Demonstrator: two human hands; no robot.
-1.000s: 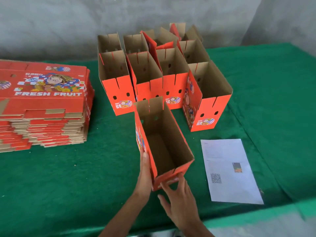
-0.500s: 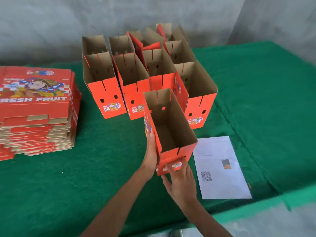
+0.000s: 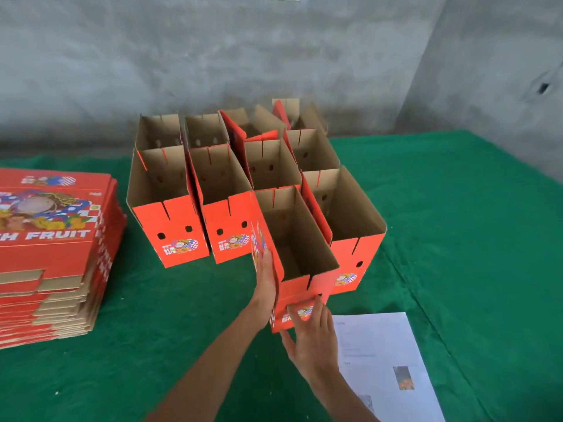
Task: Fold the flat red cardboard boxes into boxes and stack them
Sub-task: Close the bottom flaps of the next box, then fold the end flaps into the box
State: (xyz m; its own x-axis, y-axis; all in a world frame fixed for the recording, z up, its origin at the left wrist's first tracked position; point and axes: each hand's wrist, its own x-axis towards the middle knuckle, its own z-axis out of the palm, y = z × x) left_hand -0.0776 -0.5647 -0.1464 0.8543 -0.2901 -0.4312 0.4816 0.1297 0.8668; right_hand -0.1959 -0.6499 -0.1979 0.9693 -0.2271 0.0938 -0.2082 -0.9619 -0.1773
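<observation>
Fingers of both hands lie straight, gripping nothing: left hand [image 3: 266, 280] flat against folded box [image 3: 300, 245] at 9 o'clock, right hand [image 3: 313, 336] at 6 o'clock.

nine folded boxes [image 3: 170, 226], one sheet [image 3: 384, 354].

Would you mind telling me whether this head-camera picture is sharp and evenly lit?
Head view: soft, even light, no glare; wide-angle bending at the edges; the sheet of paper has print too blurred to read; the right hand looks slightly soft; "FRUIT" on the flat stack reads clearly.
</observation>
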